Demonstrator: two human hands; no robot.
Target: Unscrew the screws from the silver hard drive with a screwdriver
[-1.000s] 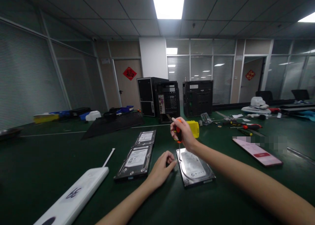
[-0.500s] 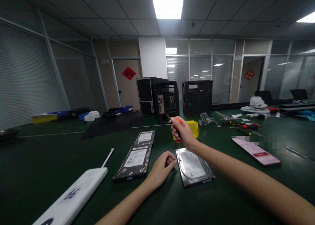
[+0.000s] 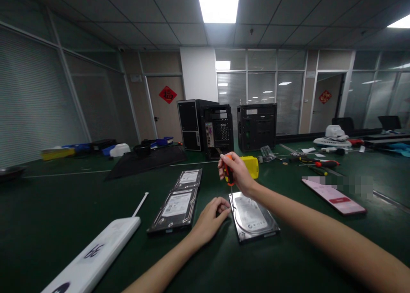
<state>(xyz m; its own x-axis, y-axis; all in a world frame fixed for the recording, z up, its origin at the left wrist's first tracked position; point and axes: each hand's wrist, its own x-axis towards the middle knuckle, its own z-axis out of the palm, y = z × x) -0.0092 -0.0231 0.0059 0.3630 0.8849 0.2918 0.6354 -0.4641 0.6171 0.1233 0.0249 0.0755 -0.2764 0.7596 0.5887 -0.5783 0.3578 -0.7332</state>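
My right hand (image 3: 238, 171) is wrapped round the orange-and-black handle of a screwdriver (image 3: 229, 175). Its thin shaft points down at the left edge of a silver hard drive (image 3: 251, 216) lying flat on the green table. My left hand (image 3: 213, 216) rests on the table just left of that drive, fingers curled and thumb and fingertips close together at the drive's edge. Whether anything is pinched there is too small to tell. Left of this hand lie two more hard drives, a nearer one (image 3: 175, 207) and a farther one (image 3: 189, 178), end to end.
A yellow case (image 3: 251, 167) sits behind my right hand. Computer towers (image 3: 194, 124) stand at the back beside an opened black case (image 3: 256, 127). A pink phone (image 3: 335, 197) and several loose tools (image 3: 320, 164) are on the right. A white power strip (image 3: 96, 254) lies front left.
The screwdriver handle has turned and tilted slightly in my right hand, whose fingers have shifted round it. My left hand and the drives stay nearly where they were.
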